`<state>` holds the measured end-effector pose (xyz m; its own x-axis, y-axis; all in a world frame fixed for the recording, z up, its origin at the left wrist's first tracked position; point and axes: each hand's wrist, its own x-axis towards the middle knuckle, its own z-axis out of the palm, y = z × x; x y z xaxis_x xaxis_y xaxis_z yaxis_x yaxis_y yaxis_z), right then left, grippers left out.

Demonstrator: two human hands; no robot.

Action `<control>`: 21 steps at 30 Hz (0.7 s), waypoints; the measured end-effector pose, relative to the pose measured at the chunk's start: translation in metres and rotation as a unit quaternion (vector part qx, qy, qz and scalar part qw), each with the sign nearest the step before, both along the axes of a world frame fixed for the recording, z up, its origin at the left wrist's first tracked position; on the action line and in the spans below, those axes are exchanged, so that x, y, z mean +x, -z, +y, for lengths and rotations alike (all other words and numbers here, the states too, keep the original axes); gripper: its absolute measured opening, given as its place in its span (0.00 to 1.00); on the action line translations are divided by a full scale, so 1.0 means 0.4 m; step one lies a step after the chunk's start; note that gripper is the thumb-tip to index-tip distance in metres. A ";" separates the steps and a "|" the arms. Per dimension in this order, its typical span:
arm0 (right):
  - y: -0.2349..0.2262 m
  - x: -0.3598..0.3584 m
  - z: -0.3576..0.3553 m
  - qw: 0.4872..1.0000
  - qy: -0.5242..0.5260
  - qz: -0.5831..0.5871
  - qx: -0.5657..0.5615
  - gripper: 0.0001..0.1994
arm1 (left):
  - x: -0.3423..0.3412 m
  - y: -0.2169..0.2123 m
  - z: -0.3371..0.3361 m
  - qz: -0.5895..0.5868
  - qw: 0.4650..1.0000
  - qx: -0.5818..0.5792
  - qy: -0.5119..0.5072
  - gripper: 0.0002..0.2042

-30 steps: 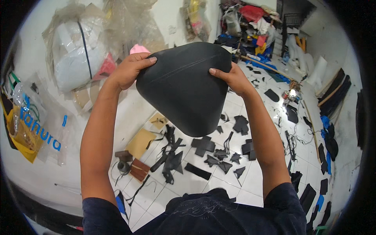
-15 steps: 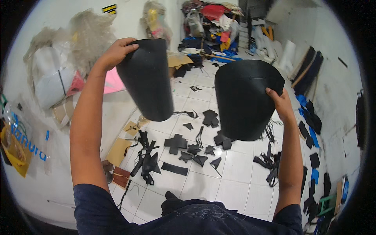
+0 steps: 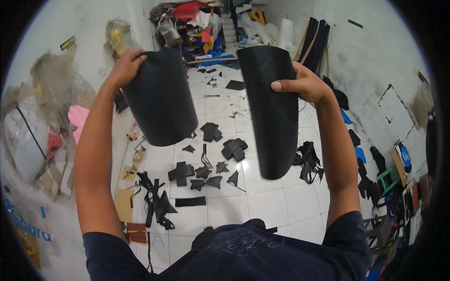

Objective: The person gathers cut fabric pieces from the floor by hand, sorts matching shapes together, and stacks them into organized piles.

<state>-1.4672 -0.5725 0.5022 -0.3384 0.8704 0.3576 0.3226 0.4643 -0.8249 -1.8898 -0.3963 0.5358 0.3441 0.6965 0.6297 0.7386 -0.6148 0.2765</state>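
Both grips (image 3: 125, 70) (image 3: 305, 84) hold black panels (image 3: 161, 100) (image 3: 272, 119) by edges, gap between.

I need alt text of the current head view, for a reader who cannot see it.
The left hand holds one curved black sheet, the right hand a second sheet, above a white tiled floor strewn with black pieces. A mixed-colour heap lies beyond.

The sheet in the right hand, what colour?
The sheet is black, shown in the head view.
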 end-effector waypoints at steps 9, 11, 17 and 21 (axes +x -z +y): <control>-0.100 -0.124 -0.015 0.993 -0.042 0.050 0.098 0.33 | 0.183 0.056 0.039 -0.128 0.965 -0.052 0.222 0.16; -0.028 -0.105 0.052 0.984 0.084 0.133 0.085 0.34 | 0.221 0.053 0.005 -0.191 0.914 -0.163 0.320 0.15; 0.129 -0.153 0.175 0.956 0.092 0.275 -0.049 0.31 | 0.253 0.062 0.079 -0.318 0.718 -0.371 0.497 0.14; 0.125 -0.203 0.186 0.945 0.060 0.312 -0.076 0.32 | 0.256 0.097 0.137 -0.326 0.690 -0.326 0.558 0.13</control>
<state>-1.5482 -0.4980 0.4522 0.0018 0.9465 0.3228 -0.2063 0.3162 -0.9260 -1.7874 -0.3413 0.4970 0.6866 0.4364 0.5815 -0.5058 -0.2877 0.8132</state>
